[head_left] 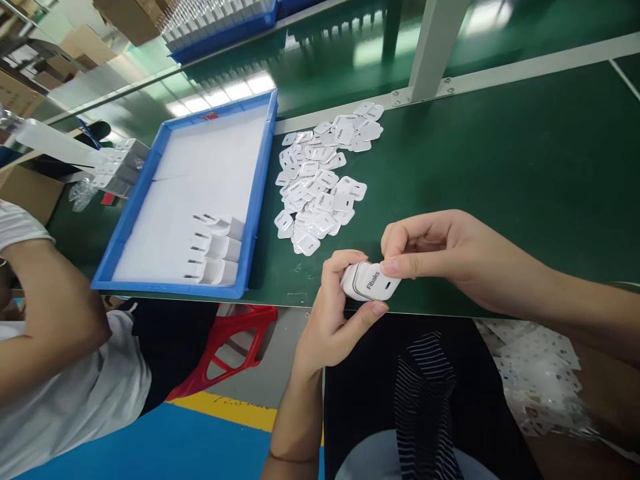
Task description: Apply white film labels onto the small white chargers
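My left hand [330, 313] grips a small white charger [354, 280] by its sides, just above the table's front edge. Over the charger's end face lies a thin white cover plate [376, 283] with dark "Fibaks" lettering and a small slot. The thumb and forefinger of my right hand [425, 250] pinch this plate at its upper right corner. Whether the plate sits flush all round cannot be seen. Beyond my hands spreads a loose pile of similar white cover plates [320, 187] on the green table [500, 173].
Left of the pile is a blue tray [257, 193] lined with white; three chargers [215, 248] with metal prongs stand in its near corner. A co-worker [60, 347] sits at the left by a red stool [245, 343]. A metal post [437, 50] rises behind; bagged pieces [540, 373] lie lower right.
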The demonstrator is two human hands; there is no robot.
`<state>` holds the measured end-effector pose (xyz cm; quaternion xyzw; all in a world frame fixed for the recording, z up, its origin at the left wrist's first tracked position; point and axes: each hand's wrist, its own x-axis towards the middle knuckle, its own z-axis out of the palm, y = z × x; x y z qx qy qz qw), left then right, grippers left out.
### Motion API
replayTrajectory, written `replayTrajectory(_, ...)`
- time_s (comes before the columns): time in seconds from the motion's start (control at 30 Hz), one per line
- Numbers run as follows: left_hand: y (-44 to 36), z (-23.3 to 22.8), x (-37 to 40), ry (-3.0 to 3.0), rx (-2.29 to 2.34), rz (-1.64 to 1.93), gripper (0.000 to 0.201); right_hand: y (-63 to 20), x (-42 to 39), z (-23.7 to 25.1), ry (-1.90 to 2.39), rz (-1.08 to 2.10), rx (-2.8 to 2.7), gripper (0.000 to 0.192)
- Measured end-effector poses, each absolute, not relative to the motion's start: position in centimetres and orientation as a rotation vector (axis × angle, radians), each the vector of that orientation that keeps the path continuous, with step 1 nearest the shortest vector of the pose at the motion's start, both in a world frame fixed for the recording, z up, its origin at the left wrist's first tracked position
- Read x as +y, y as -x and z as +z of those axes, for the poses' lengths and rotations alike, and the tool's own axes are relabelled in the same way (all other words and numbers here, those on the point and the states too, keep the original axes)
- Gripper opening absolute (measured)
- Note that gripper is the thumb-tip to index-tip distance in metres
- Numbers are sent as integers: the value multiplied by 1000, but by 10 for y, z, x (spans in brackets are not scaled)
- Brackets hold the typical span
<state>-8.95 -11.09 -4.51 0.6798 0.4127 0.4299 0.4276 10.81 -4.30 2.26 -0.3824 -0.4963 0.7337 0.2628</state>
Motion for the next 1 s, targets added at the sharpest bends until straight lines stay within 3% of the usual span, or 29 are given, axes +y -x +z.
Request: replayTrajectory(1.0,87,-44,-108,-1738,979,1104,47,-104,-44,17,1131,1987,-1328,30)
